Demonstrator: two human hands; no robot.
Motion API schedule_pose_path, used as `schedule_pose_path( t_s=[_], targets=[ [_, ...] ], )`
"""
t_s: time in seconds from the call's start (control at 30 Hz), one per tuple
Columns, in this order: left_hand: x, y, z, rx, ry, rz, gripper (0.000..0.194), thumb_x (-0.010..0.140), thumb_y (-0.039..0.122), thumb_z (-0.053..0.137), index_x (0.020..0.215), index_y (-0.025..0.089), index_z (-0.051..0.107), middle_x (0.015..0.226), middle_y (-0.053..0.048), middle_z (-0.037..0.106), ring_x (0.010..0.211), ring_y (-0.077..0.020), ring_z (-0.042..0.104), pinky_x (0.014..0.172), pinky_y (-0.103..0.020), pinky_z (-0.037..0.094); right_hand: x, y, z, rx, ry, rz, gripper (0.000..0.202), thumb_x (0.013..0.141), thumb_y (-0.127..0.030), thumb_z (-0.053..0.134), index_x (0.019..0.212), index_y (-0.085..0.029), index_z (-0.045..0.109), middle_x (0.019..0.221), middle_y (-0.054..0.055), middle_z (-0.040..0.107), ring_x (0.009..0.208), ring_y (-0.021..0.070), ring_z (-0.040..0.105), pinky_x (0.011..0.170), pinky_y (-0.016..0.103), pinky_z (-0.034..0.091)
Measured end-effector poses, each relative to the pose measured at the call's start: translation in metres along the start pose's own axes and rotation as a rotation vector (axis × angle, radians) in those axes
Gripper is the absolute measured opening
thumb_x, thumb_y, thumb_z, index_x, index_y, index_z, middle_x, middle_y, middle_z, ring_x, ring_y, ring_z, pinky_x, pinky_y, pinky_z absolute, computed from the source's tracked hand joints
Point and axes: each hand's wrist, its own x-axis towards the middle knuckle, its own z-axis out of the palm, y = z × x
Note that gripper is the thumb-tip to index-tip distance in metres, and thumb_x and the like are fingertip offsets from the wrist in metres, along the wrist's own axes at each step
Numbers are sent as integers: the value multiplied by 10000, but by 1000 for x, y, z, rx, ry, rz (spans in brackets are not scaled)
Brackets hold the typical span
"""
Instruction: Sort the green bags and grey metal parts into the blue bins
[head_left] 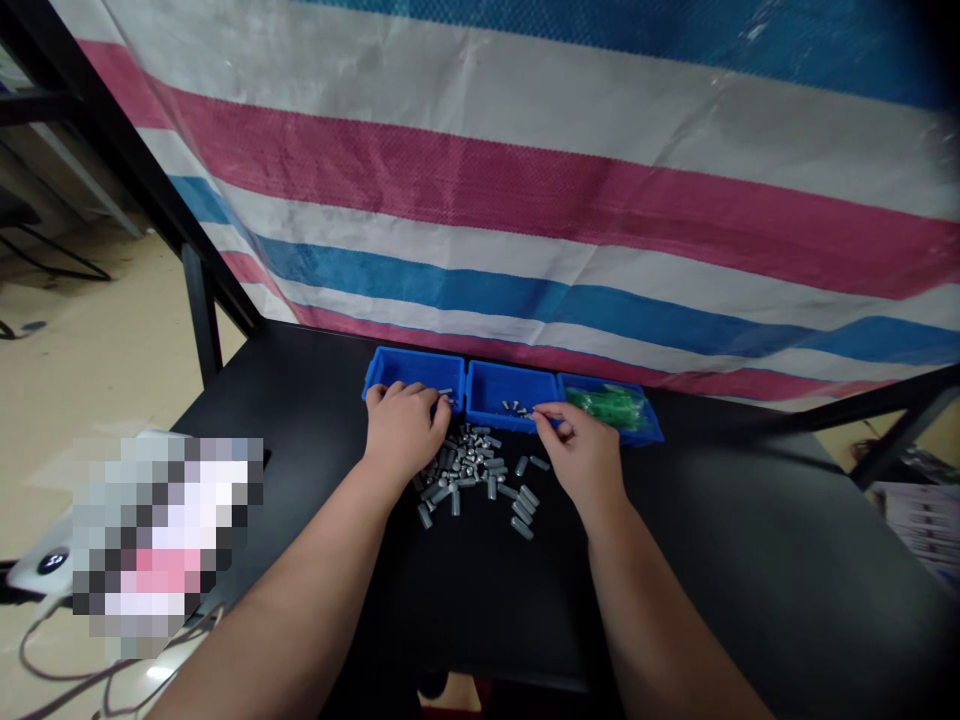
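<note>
My left hand (405, 425) reaches over the front rim of the left blue bin (415, 364). Its fingers are bent, and a small grey piece (448, 394) shows by the thumb; what they grip is hidden. At the front right of the middle blue bin (495, 380), my right hand (583, 445) pinches thumb and forefinger together beside several small screws (514, 407). Anything between those fingertips is too small to name. Below the bins lies a loose pile of silver screws (471, 455) mixed with short grey cylindrical pieces (523, 528).
The right blue bin (651, 430) holds a clear bag of green items (611, 405). A white device with a blurred-out screen (165, 540) and cables stands at the left. Behind the black table (705, 540) hangs a striped sheet (525, 190).
</note>
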Motion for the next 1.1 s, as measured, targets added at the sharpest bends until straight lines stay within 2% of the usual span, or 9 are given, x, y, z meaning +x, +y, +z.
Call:
schedule_pose_path(
  t_s=[0.1,0.23,0.3,0.43,0.53,0.7,0.87,0.97,1.1],
  targets=[
    [0,0,0,0,-6,3,427,1017,394,377,851,236,738,975,-74,755,997,-305,620,972,-533,318,-1,-4,-2,-5,-4,-6,230,926,-359,609,987,-211,774,605,-5,640,518,146,559,614,285,474],
    [0,0,0,2,-8,0,429,1019,398,377,849,235,736,977,-77,754,1000,-302,618,975,-528,317,-6,-10,-5,62,-26,-89,186,925,-326,614,976,-218,757,824,31,732,541,127,560,613,278,489],
    [0,0,0,-2,-7,-3,420,1017,396,382,855,236,735,972,-79,753,1004,-302,617,984,-528,314,-9,-13,-5,95,-115,-134,159,922,-308,623,975,-230,751,866,24,749,551,120,573,623,271,496],
    [-1,0,0,-2,1,-2,406,1017,393,385,852,233,720,966,-76,751,1006,-303,617,989,-530,311,-14,-18,2,51,-371,-144,167,910,-281,643,1041,-257,744,882,6,769,610,137,636,632,263,490],
    [-1,0,1,-6,8,-1,382,1016,387,392,872,231,710,971,-69,751,1009,-303,622,988,-528,312,-14,-20,10,-15,-421,-133,180,907,-249,638,1054,-267,740,920,7,775,642,149,654,636,266,475],
    [-1,0,2,-24,37,-11,293,1002,359,440,951,235,700,991,-69,748,1008,-297,628,995,-523,321,-13,-20,19,-20,-387,-85,148,892,-200,649,998,-270,727,977,-15,779,664,142,659,665,259,474],
    [-3,5,-8,-155,114,54,161,956,295,527,973,245,680,1020,-54,734,1022,-278,622,1001,-502,350,-15,-21,16,-39,-365,-118,133,848,-151,666,915,-260,703,891,-23,749,645,135,626,614,251,429],
    [-5,9,-15,-313,104,242,150,938,250,545,1015,235,673,1003,-55,721,983,-252,629,946,-449,412,-15,-24,11,39,-260,-183,96,853,-144,653,870,-235,679,832,-5,714,636,131,605,623,254,445],
    [-7,14,-17,-503,-40,537,233,945,203,554,1142,240,674,1088,-61,718,1021,-231,636,918,-393,471,-17,-32,5,290,-101,-304,90,885,-139,634,849,-221,642,962,37,717,805,157,672,697,262,523]
  ],
)
